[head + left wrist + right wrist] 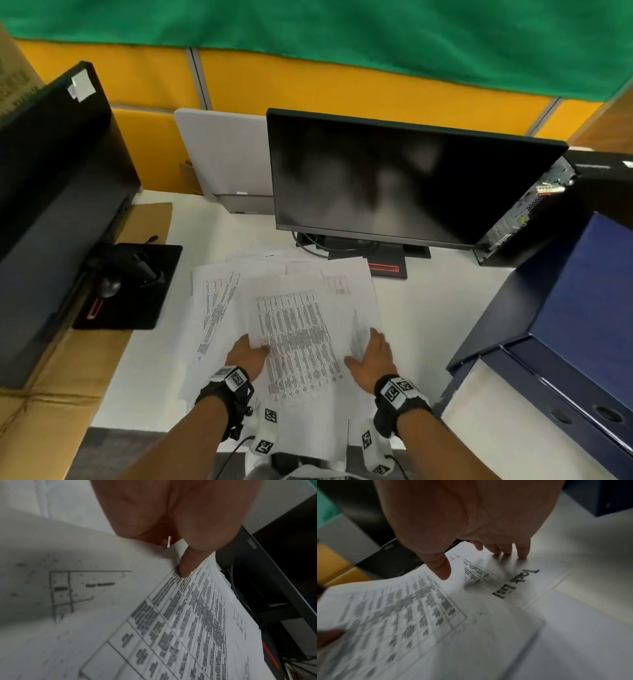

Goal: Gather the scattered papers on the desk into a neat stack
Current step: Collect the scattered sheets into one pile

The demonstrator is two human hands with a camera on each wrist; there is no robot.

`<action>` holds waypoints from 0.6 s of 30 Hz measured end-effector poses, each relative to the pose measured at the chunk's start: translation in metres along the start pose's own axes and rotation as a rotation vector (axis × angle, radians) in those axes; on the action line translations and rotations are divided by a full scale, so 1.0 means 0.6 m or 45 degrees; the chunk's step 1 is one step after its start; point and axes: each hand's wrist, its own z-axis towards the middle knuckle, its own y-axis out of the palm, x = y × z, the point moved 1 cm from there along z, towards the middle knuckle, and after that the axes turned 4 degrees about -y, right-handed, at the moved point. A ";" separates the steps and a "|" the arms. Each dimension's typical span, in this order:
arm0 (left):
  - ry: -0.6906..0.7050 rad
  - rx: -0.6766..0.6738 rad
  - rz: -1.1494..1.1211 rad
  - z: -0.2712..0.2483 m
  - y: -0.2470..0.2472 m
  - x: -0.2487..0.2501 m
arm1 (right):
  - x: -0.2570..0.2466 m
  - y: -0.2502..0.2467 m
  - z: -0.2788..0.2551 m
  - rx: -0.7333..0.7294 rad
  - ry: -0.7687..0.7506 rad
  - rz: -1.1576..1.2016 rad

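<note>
Left hand [247,354] pinches the table sheet [297,342] before the monitor [404,181]; right hand [373,356], fingers spread, presses adjacent papers [530,582].

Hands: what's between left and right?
Head view: between the left hand and right hand lies the table-printed sheet, atop the other papers.

Bare desk [428,308] lies right of the papers [294,329]; monitor [394,178] blocks behind, blue box [565,308] farther right.

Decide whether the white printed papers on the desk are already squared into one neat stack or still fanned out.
Fanned out. The white printed papers overlap at differing angles with corners protruding; the left hand pinches one sheet.
</note>
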 end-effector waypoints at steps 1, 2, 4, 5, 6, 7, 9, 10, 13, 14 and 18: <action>-0.011 0.011 -0.029 0.000 0.001 0.001 | -0.006 0.005 -0.005 -0.024 -0.049 -0.009; -0.008 0.014 -0.048 -0.003 0.003 0.005 | -0.011 0.010 -0.009 -0.043 -0.100 0.008; 0.008 0.013 -0.054 -0.013 0.007 0.018 | -0.017 0.010 -0.015 -0.095 -0.157 0.197; 0.012 0.008 -0.056 -0.014 0.010 0.022 | -0.019 0.004 -0.016 -0.120 -0.162 0.322; 0.025 0.011 -0.070 -0.017 0.011 0.024 | -0.019 -0.003 -0.016 -0.121 -0.161 0.409; 0.041 0.018 -0.099 -0.021 0.011 0.027 | -0.017 -0.010 -0.016 -0.096 -0.146 0.446; 0.085 0.081 -0.179 -0.023 0.008 0.028 | -0.010 -0.023 -0.013 0.025 -0.109 0.420; 0.106 0.109 -0.187 -0.024 0.005 0.029 | -0.006 -0.028 -0.012 0.086 -0.090 0.406; 0.162 0.124 -0.014 -0.026 -0.006 0.032 | -0.001 -0.033 -0.011 0.073 -0.034 0.469; 0.200 0.109 0.003 -0.026 -0.008 0.034 | -0.001 -0.033 -0.011 0.035 -0.029 0.505; 0.426 -0.030 -0.137 -0.048 -0.029 0.055 | -0.016 -0.043 -0.015 -0.027 -0.059 0.684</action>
